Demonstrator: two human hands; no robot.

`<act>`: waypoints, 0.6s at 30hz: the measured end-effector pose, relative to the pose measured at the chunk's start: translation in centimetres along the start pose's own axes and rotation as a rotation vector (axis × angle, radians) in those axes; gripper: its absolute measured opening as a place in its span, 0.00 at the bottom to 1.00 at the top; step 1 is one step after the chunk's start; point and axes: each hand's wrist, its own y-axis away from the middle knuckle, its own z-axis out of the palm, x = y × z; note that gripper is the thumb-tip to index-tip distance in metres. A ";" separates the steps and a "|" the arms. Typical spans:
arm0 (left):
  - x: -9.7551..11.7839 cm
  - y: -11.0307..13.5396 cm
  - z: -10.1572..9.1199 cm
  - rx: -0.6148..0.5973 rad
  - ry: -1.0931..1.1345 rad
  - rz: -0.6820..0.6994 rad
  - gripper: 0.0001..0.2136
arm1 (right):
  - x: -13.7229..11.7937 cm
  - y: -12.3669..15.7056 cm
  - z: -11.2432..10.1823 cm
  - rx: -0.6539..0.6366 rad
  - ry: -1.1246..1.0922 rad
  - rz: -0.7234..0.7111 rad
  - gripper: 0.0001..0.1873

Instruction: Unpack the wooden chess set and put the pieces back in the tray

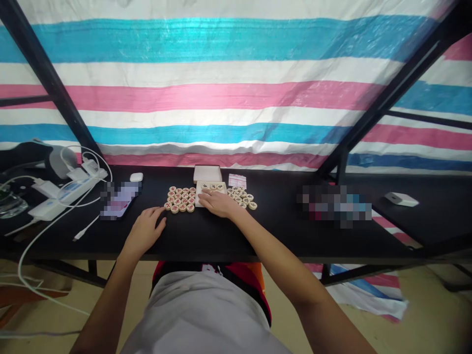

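Observation:
My right hand [217, 202] reaches into a shallow white box [199, 187], its fingers bent down near the left side. What lies under those fingertips is hidden. A row of Chinese chess pieces [213, 187] with dark characters lies along the far side of the box. To its left, round pieces with red characters [179, 197] stand in close rows. My left hand [147, 225] rests on the table, thumb and fingers apart, the index fingertip at the nearest left red piece. More dark-marked pieces [243, 196] lie loosely right of the box, partly behind my right hand.
Behind the box sits a white lid [207, 173], with a printed paper [237, 181] beside it. A phone [120, 201], a white case [136, 177] and a power strip [62, 196] with cables are at left. A white charger [401, 199] lies far right. Striped sheeting [221, 98] hangs behind.

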 end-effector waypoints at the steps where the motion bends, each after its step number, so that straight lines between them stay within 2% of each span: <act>1: -0.1 0.0 0.1 0.004 -0.002 0.003 0.18 | 0.0 -0.1 0.0 -0.042 -0.008 0.017 0.27; 3: -0.2 0.0 0.2 0.013 -0.006 0.004 0.18 | -0.1 -0.3 -0.1 -0.110 -0.019 0.047 0.29; 6: -0.2 0.0 0.2 0.014 -0.004 0.003 0.18 | 0.0 -0.3 -0.3 -0.132 -0.024 0.070 0.32; 13: -0.1 0.0 0.1 0.001 -0.002 -0.010 0.18 | 0.2 -0.2 0.0 -0.063 0.037 0.079 0.32; 18: -0.1 0.0 0.2 0.008 0.003 -0.006 0.19 | 0.3 -0.1 0.1 0.040 0.065 0.050 0.28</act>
